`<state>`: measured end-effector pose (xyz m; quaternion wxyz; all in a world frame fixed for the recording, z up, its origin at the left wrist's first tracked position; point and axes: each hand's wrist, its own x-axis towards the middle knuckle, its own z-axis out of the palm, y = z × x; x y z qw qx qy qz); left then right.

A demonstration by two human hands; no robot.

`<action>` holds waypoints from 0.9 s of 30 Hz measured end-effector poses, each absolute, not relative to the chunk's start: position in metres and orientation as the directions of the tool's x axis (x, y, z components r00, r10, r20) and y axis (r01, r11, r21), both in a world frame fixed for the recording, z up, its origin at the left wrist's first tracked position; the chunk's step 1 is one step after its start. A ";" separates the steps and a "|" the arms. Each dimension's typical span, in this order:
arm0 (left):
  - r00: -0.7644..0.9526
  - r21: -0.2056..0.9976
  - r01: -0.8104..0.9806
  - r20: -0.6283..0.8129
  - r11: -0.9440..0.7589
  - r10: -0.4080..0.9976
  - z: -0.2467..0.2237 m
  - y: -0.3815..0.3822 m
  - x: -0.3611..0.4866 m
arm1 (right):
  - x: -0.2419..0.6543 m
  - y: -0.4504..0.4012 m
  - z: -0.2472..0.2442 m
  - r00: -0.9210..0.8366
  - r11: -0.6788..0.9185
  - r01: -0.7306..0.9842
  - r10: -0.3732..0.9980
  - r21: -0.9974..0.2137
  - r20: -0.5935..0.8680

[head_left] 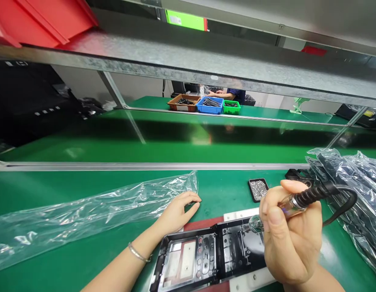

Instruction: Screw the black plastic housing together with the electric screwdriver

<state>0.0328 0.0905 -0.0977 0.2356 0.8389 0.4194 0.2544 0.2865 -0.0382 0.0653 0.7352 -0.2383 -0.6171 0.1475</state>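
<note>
The black plastic housing [188, 259] lies open on a white fixture [251, 282]; the right hand [293, 239] grips an electric screwdriver [293, 207] above it, apart from the left hand [176, 213] resting beside. Any writing seems too small to read.

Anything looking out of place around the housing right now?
A crumpled clear plastic bag lies loose across the green workbench beside the left hand, looking unstowed. The black plastic housing looks undamaged where visible, though the right hand and its electric screwdriver hide part of it.
</note>
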 end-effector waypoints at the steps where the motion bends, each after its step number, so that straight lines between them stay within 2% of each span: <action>1: 0.518 0.609 0.583 0.230 -0.537 0.824 -0.097 0.090 0.033 | 0.286 -0.038 0.065 0.200 0.841 0.081 0.512 -0.535 0.835; 13: 0.516 0.608 0.584 0.233 -0.538 0.824 -0.095 0.090 0.032 | 0.287 -0.036 0.063 0.229 0.835 0.035 0.528 -0.549 0.818; 27: 0.515 0.611 0.580 0.237 -0.538 0.824 -0.096 0.092 0.031 | 0.285 -0.036 0.063 0.216 0.837 0.064 0.521 -0.544 0.826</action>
